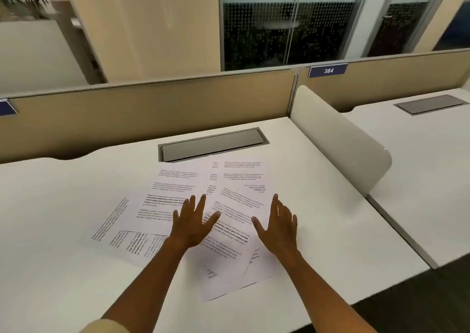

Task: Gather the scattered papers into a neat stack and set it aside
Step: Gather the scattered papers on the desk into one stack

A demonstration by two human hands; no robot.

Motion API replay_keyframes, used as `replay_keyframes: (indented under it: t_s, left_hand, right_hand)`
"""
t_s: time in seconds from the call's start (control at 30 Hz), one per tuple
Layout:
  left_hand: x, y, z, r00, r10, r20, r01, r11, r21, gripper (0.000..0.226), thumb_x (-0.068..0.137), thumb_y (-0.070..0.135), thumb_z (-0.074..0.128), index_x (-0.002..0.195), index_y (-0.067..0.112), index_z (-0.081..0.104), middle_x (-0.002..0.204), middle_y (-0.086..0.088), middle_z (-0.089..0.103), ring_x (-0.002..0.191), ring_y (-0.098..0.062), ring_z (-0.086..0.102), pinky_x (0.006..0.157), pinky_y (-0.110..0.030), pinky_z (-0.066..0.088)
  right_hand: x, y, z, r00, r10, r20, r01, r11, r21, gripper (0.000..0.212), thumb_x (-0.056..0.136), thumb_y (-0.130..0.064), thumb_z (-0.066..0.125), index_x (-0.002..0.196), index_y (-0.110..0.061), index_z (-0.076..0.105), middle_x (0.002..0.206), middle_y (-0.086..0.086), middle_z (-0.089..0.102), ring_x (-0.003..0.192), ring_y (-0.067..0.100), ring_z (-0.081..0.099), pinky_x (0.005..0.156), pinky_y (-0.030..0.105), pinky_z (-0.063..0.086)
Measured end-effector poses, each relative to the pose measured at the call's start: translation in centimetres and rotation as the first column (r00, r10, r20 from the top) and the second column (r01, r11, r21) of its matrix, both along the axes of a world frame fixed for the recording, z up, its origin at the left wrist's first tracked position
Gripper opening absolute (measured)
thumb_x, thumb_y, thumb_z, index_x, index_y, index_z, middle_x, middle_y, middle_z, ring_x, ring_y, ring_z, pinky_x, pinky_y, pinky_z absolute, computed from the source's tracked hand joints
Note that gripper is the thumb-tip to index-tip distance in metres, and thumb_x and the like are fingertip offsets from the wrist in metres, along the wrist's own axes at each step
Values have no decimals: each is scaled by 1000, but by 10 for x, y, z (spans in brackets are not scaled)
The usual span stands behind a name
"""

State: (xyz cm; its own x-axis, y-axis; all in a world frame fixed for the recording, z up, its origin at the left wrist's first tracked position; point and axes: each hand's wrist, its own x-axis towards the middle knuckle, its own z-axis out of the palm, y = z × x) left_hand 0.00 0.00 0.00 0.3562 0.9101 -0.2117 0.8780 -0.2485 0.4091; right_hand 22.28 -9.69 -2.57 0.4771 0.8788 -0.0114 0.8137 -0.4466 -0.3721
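Observation:
Several white printed papers lie scattered and overlapping at different angles across the middle of the white desk. One sheet juts out to the left, and another reaches the desk's front edge. My left hand is over the centre of the spread, fingers straight and fanned, holding nothing. My right hand hovers over the right side of the papers, fingers straight, thumb out, also holding nothing. Whether either palm touches the paper is unclear.
A grey cable hatch is set into the desk just behind the papers. A beige partition runs along the back. A rounded white side divider stands at the right, with a neighbouring desk beyond it.

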Motion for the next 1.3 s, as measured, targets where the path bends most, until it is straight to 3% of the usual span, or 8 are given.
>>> replay_keyframes:
  t_s: [0.17, 0.3, 0.8, 1.1, 1.3]
  left_hand:
    - [4, -2, -20, 999, -2, -34, 0, 998, -71, 82, 90, 71, 28, 156, 30, 0, 165, -9, -4, 152, -28, -4, 120, -55, 0]
    - [6, -1, -29, 1000, 4, -30, -7, 997, -81, 83, 90, 72, 29, 156, 29, 3, 164, -11, 0, 152, -29, 0, 120, -55, 3]
    - [18, 4, -33, 998, 32, 53, -29, 998, -57, 82, 86, 65, 51, 150, 21, 25, 148, -14, 35, 136, -33, 31, 107, -48, 35]
    - [12, 16, -29, 954, 180, 239, -149, 979, -140, 86, 80, 56, 67, 148, 19, 31, 144, -16, 41, 134, -37, 35, 105, -51, 37]
    - [8, 19, -33, 910, 233, 342, -174, 965, -195, 89, 75, 50, 76, 147, 20, 34, 144, -17, 39, 134, -36, 35, 107, -49, 37]
  right_hand:
    - [-11, -3, -8, 991, -98, -88, 100, 995, 24, 94, 90, -65, 42, 156, -15, -3, 146, 6, 45, 132, 27, 42, 113, 45, 31]
    - [-19, -5, -13, 980, -165, -111, 164, 986, -21, 91, 91, -63, 41, 156, -17, -3, 136, 8, 55, 124, 28, 47, 105, 43, 36]
    - [-49, 8, -25, 945, -219, -242, 226, 974, 3, 90, 92, -56, 48, 156, -19, -3, 137, 11, 52, 126, 26, 47, 105, 38, 42]
    - [-54, 12, -22, 922, -213, -324, 217, 976, -25, 92, 90, -61, 48, 156, -26, -6, 137, 10, 53, 125, 27, 49, 103, 38, 44]
    - [-55, 18, -17, 867, -180, -464, 219, 975, 31, 95, 88, -60, 54, 156, -25, -3, 142, 1, 54, 129, 26, 47, 109, 40, 42]
